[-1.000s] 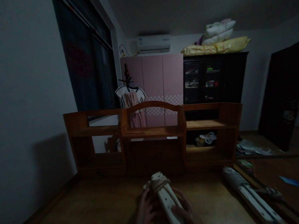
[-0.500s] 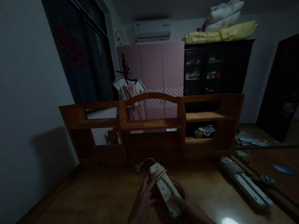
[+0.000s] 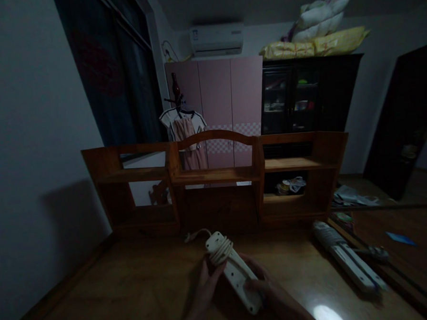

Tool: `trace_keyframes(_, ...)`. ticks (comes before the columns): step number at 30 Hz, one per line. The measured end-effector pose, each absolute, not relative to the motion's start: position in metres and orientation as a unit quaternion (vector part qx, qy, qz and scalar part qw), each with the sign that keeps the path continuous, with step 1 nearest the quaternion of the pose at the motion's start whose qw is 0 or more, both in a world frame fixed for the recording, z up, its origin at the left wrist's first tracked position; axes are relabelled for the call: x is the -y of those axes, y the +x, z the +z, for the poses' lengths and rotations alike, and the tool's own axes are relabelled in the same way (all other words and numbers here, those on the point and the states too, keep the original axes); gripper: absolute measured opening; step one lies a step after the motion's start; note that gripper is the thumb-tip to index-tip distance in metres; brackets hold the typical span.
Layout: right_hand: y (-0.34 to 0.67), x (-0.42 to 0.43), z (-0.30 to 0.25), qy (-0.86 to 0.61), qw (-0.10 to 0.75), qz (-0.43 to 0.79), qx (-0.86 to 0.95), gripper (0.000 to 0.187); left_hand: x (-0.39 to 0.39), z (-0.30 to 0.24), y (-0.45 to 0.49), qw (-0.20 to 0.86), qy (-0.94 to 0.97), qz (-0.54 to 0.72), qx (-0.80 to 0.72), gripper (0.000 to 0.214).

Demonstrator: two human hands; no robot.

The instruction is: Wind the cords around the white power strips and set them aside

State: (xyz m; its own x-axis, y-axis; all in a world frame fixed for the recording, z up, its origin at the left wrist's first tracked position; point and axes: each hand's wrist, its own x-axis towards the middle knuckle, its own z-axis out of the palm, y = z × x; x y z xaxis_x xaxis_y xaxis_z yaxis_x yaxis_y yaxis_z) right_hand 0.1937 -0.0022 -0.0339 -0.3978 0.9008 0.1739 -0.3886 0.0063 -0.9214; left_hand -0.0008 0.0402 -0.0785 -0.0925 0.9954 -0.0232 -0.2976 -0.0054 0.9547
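A white power strip (image 3: 237,275) is tilted between my hands above the wooden desk, its own cord (image 3: 221,250) wound round the far end. My right hand (image 3: 261,284) grips the near end, thumb across the face and fingers round the far side. At the wound cord, my left hand (image 3: 209,279) is closed with thumb and fingers on the strip's left edge. The plug (image 3: 191,236) sticks out on a loop of cord beyond the far end, to the left.
On the desk's right side lies a second white power strip (image 3: 349,260) with its cord wound round it and its plug (image 3: 378,253) beside it. A wooden shelf unit (image 3: 217,176) stands along the desk's back. A wall (image 3: 39,188) borders the left.
The power strip's far end and plug have swung left. My left hand has shifted its hold at the wound cord; my right hand keeps its grip.
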Motion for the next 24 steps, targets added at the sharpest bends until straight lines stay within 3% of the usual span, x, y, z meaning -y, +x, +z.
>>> trace_keyframes(9,0.190,0.007,-0.024,-0.249,0.478,0.668,0.512,0.067,-0.031,-0.064,0.005,0.623,0.314,0.613,-0.370,0.071)
trace_keyframes(17,0.185,0.005,-0.040,-0.264,0.450,0.726,0.448,0.043,-0.021,-0.014,-0.023,0.570,0.402,0.593,-0.402,0.050)
trace_keyframes(20,0.187,0.004,-0.046,-0.255,0.463,0.725,0.441,0.034,-0.026,0.007,-0.046,0.563,0.391,0.592,-0.423,0.054)
trace_keyframes(24,0.189,0.002,-0.048,-0.245,0.454,0.717,0.469,0.030,-0.031,0.029,-0.089,0.478,0.413,0.632,-0.449,0.057)
